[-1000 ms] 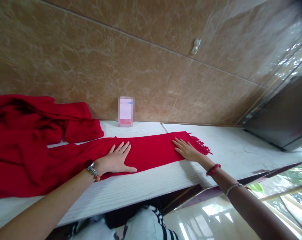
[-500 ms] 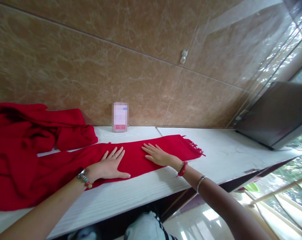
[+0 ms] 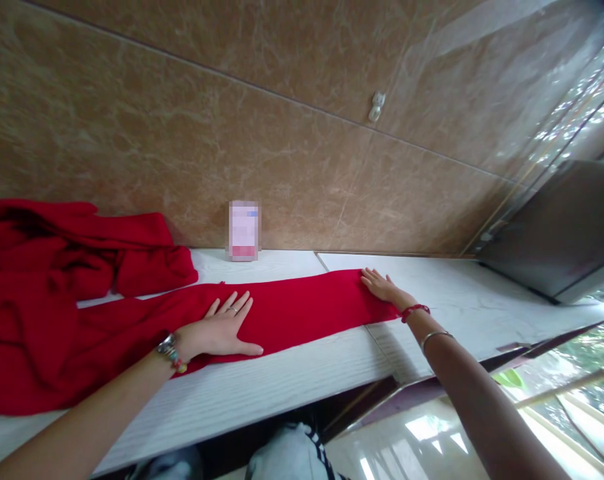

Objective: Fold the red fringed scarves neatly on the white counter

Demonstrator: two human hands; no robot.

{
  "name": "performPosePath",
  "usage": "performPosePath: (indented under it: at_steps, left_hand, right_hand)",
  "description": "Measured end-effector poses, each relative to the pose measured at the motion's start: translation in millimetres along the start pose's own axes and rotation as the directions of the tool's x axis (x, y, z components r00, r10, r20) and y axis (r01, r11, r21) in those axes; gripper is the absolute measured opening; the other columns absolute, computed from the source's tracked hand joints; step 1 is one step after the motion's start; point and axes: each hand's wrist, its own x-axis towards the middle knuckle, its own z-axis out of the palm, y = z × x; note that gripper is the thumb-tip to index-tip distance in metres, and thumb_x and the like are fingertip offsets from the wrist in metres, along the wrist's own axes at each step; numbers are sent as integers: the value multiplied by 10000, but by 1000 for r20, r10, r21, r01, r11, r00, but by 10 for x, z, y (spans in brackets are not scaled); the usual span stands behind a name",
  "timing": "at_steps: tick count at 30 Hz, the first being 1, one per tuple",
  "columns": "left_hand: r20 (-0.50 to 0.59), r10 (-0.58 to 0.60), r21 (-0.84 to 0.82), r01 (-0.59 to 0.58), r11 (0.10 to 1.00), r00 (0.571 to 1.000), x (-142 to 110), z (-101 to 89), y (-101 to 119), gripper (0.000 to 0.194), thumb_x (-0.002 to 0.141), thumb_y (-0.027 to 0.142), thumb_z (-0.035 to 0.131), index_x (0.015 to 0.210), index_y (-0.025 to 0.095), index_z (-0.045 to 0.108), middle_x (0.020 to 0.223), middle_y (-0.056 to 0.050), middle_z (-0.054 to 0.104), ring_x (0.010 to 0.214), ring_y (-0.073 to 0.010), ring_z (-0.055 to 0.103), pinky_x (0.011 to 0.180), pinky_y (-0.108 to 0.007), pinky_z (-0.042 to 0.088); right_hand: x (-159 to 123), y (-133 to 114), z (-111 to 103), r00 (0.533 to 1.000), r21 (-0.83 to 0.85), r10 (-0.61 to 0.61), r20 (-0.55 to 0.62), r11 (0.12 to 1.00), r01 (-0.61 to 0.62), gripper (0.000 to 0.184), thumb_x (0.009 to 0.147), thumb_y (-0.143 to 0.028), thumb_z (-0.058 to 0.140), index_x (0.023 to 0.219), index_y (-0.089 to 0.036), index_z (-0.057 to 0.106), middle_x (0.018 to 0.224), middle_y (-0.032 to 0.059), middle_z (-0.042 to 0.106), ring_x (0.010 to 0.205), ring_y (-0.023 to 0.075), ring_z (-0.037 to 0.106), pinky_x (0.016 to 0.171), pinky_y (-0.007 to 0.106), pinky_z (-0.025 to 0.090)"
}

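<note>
- Left hand (image 3: 217, 335), flat with fingers spread, rests on the red scarf (image 3: 302, 308), lower centre-left.
- Right hand (image 3: 381, 287), also unclenched, lies on the scarf's right end.
- The scarf (bunched at frame left) covers the white tabletop (image 3: 447, 293) partly.
</note>
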Motion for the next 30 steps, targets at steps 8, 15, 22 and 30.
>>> performPosePath:
  at_steps: [8, 15, 22, 30]
  left_hand:
    - [-7, 25, -17, -25, 1000, 1000, -47, -21, 37, 1103, 616, 797, 363, 1415, 108, 41, 1458, -108, -61, 1337, -293, -68, 1059, -464, 29]
    - [-30, 47, -77, -50, 996, 998, -54, 25, 32, 1120, 570, 797, 431, 1416, 145, 95, 1465, -121, -9, 1336, -310, -51, 1053, -483, 28]
    - [-100, 47, -86, -55, 995, 994, -35, -37, -60, 953, 703, 675, 440, 1406, 116, 122, 1466, -132, 16, 1340, -291, -18, 1064, -437, 80]
    - [-415, 102, 4, -110, 994, 904, 247, -224, -358, 418, 851, 287, 388, 1211, 97, 484, 1343, -133, 413, 1270, -215, 317, 1042, -281, 214]
  right_hand:
    - [-371, -1678, -344, 809, 184, -552, -202, 790, 585, 504, 932, -353, 209, 1399, -164, 204, 1441, 128, 234, 1329, 222, 141, 1037, 482, 232]
    - [-714, -2346, -378, 760, 180, -641, -114, 738, 650, 495, 934, -361, 232, 1387, -161, 244, 1445, 106, 223, 1327, 223, 157, 1052, 481, 189]
    - [-858, -2379, -475, 744, 228, -629, -226, 708, 668, 449, 878, -331, 421, 1289, -149, 433, 1370, 140, 379, 1279, 243, 297, 1032, 461, 267]
    - [-1190, -2608, -702, 580, 32, -769, -268, 595, 803, 246, 833, -148, 491, 1061, -146, 583, 962, 83, 642, 890, 174, 577, 765, 290, 464]
